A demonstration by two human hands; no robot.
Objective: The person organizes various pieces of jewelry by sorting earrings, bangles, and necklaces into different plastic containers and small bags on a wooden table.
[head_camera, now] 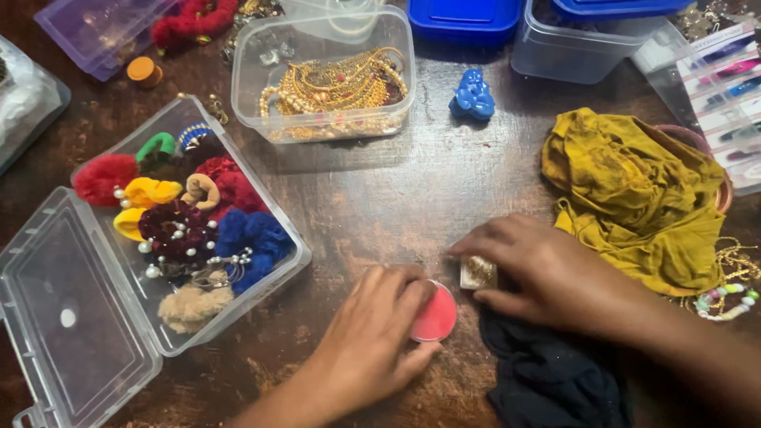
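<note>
The fingers of the left hand are laid flat and closed over a round pink plastic lid, lying at their three o'clock on the dark wooden table. A small square gold-patterned box is pinched at twelve o'clock from the lid by the arched right hand.

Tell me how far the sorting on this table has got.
Done: open clear box holds colourful hair ties; another tub holds gold jewellery. In hand: left hand covers a red round case, right hand grips a small gold piece. Left: beads and cloths beside the right arm.
</note>
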